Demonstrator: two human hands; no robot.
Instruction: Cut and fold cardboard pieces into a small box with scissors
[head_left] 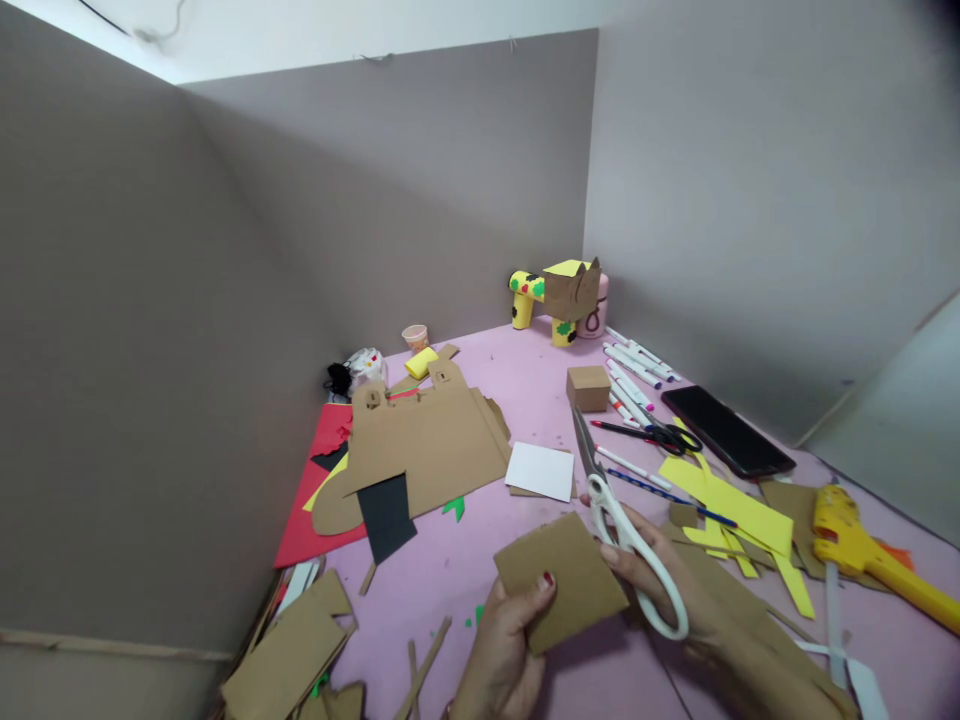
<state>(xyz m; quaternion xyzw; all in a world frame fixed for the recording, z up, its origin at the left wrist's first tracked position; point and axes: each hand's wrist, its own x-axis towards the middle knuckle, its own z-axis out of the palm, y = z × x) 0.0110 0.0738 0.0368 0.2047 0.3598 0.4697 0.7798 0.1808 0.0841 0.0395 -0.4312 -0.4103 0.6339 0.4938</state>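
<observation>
Grey partition walls close round three sides of a pink craft table (517,380) strewn with offcuts. At 6 o'clock, a person's left hand (504,640) grips one cardboard square (559,580) by its lower edge, thumb pressed on top. The square is held just above the tabletop. At 5 o'clock the right hand (675,590) is wrapped through the loops of white-handled scissors (626,530), whose blades lie together and point toward 11 o'clock, clear of the square.

Two pairs of scissors are in sight in all: the second, a black-handled pair (671,438), rests at 2 o'clock among a spread of markers (634,365) too crowded to count. One black phone (727,430) lies face up just beyond them. One yellow glue gun (862,545) sits at 3 o'clock, beside a heap of yellow paper strips (739,510).

At 12 o'clock stand one small cardboard box (587,388) and, farther back, one cardboard animal model (559,300) with yellow legs. One white card (540,470) lies near the centre. At 10 o'clock, one large cardboard cutout (427,440) overlaps a red sheet (311,510), with one black paper piece (386,515) on top. One paper cup (415,337) stands by the back wall.
</observation>
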